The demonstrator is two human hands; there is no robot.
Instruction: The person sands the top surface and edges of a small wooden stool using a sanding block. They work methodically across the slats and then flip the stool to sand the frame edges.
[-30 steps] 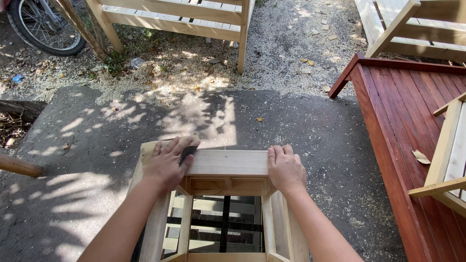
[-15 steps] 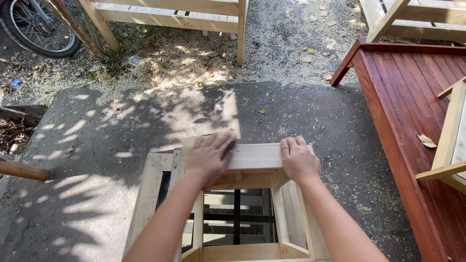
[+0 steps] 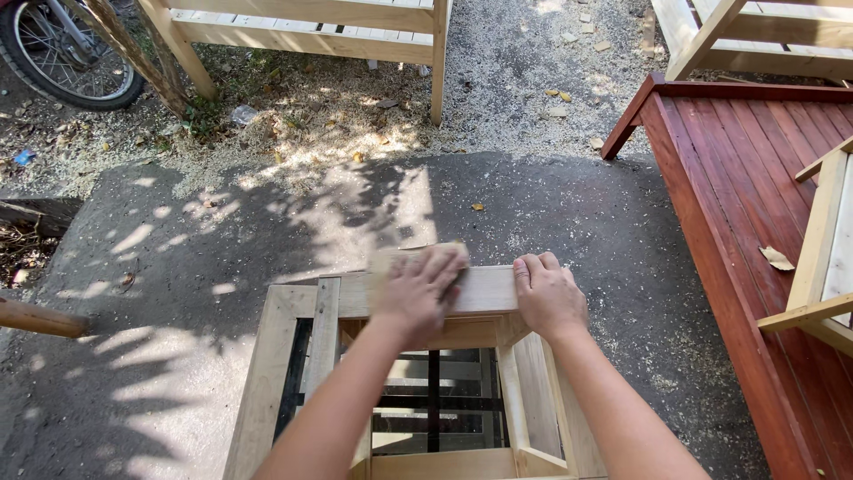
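Bare matt wooden frame (image 3: 480, 292), glossy red-stained wooden deck (image 3: 746, 169), rough grey pavement (image 3: 267, 231)

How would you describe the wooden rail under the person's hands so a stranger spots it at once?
Find the grey paved slab. The pale, unpainted wooden frame stands on it; its far top rail is the one. Unlike the other rails, both hands rest on it.
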